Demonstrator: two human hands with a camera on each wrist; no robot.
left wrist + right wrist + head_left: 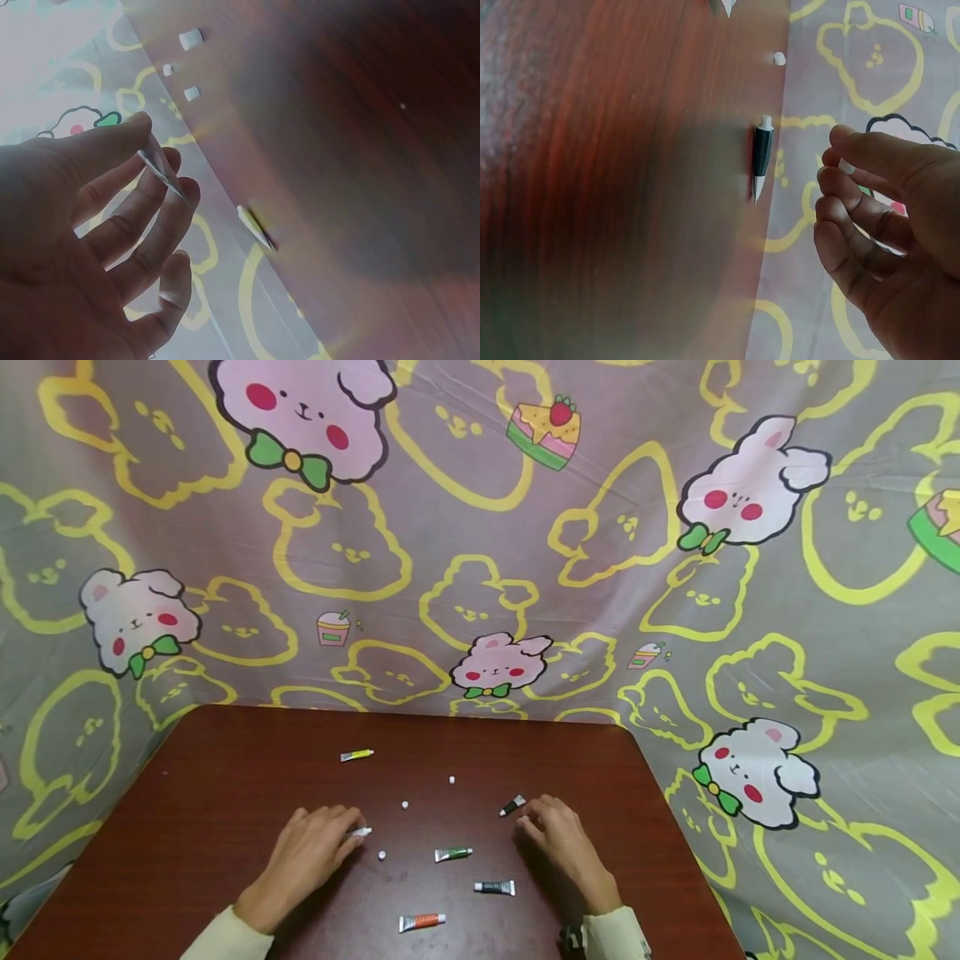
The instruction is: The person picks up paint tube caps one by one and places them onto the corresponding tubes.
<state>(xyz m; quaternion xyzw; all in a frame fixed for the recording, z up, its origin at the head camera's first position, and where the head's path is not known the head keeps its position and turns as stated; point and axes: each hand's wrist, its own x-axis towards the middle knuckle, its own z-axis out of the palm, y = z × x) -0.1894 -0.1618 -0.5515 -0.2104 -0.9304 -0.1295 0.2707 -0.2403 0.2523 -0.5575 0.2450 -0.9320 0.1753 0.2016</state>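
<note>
My left hand (318, 847) pinches a small paint tube (161, 169) between thumb and fingertips; its pale end (362, 832) shows in the head view. In the right wrist view, the thumb and fingers of my right hand (885, 202) are curled together, with a small white piece (846, 166) between them that looks like a cap. Just left of that hand lies a black paint tube (513, 806). Between the hands are a green tube (453, 854) and three loose white caps, one (382, 856) beside the left fingers, another (405, 805) farther back and a third (452, 780) behind.
A dark grey tube (495, 887) and an orange tube (422, 922) lie near the front of the brown table (225, 777). Toward the back left lies a yellow tube (357, 755). A patterned curtain (480, 543) hangs beyond the table's far and side edges.
</note>
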